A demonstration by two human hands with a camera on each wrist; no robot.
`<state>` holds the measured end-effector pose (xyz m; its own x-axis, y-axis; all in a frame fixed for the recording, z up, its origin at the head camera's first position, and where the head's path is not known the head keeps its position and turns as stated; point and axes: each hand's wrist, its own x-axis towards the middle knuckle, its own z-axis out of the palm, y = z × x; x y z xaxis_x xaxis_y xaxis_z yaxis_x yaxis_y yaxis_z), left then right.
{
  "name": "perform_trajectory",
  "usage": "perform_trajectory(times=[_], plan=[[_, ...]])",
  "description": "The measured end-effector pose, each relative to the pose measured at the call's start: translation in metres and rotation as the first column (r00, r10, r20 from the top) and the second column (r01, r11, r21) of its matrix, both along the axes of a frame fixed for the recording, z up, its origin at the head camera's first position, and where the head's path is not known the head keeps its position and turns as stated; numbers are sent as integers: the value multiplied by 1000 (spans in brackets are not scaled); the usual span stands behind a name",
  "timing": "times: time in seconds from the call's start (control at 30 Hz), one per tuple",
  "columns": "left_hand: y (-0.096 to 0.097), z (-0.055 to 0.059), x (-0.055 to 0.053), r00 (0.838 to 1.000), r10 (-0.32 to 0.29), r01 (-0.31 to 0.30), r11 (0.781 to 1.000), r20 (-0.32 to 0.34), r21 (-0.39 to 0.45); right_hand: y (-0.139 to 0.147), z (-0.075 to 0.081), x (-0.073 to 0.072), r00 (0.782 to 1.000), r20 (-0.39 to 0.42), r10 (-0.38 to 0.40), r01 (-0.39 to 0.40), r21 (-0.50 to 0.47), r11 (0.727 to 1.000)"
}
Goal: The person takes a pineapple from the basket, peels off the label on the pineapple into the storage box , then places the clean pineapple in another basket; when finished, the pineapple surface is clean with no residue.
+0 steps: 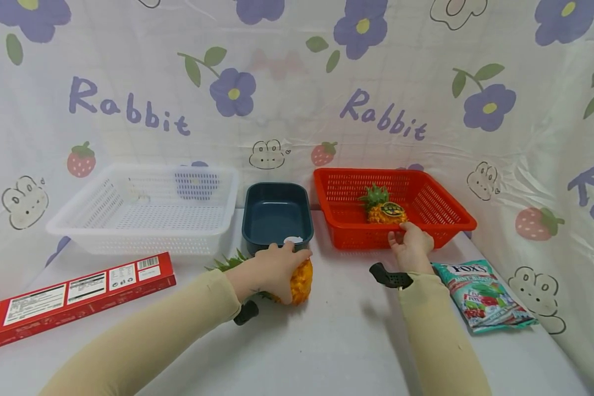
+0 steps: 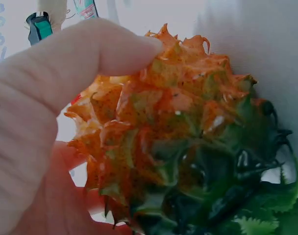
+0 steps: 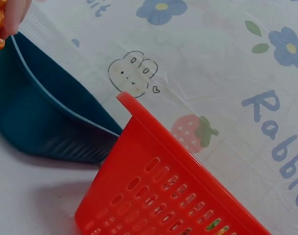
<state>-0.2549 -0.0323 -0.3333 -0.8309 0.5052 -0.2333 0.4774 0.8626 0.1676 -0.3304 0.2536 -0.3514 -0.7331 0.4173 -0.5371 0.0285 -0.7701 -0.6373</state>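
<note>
My left hand [image 1: 273, 269] grips a small pineapple [image 1: 302, 281] on the table, its green leaves pointing left. Close up in the left wrist view, the thumb presses on the spiky orange-green skin [image 2: 178, 112], with fingers underneath. A second small pineapple [image 1: 383, 212] with a dark oval label lies inside the red basket [image 1: 346, 236], behind its front wall. At that basket's front rim, my right hand [image 1: 412, 246] has loosely bent fingers and holds nothing visible. The right wrist view shows the red basket's wall [image 3: 139, 181] but not the right hand.
Between the white basket [image 1: 143, 239] and the red one stands a dark blue tub [image 1: 249, 234]. A long red box [image 1: 84, 297] lies at the left, and a green candy bag [image 1: 487, 297] at the right. A printed cloth [image 1: 297, 82] hangs behind.
</note>
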Motion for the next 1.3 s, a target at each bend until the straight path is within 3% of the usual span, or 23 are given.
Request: perform_trajectory(times=[0.3, 0.5, 0.67, 0.8, 0.93, 1.07, 1.13, 1.23, 1.3], plan=[[-20, -11, 10, 990, -121, 122, 993, -71, 5, -2, 1, 0, 1000, 8, -1, 1, 27, 1000], [-34, -13, 20, 969, -224, 227, 974, -109, 15, -1, 0, 0, 1000, 2, -1, 1, 35, 999], [-49, -14, 27, 948, -302, 308, 951, -103, 41, 1, -2, 0, 1000, 3, 9, -9, 18, 1000], [-64, -15, 32, 915, -381, 391, 919, -128, 55, 1, -1, 1, 1000, -4, 17, -17, 8, 1000], [-79, -17, 36, 868, -461, 475, 880, -186, 36, 1, 0, 1, 1000, -8, 29, -29, 6, 1000], [-94, -20, 39, 828, -507, 520, 854, -241, -9, 1, 1, 1, 999, -9, 35, -35, 9, 999], [-99, -18, 41, 816, -518, 529, 848, -258, -29, 0, 2, 1, 999, -8, 35, -35, 11, 999], [-102, -14, 43, 815, -516, 530, 848, -262, -23, 0, 2, 2, 999, -6, 32, -32, 10, 999], [-102, -10, 44, 830, -494, 513, 858, -261, 8, 1, 1, 2, 1000, -4, 30, -30, 3, 1000]])
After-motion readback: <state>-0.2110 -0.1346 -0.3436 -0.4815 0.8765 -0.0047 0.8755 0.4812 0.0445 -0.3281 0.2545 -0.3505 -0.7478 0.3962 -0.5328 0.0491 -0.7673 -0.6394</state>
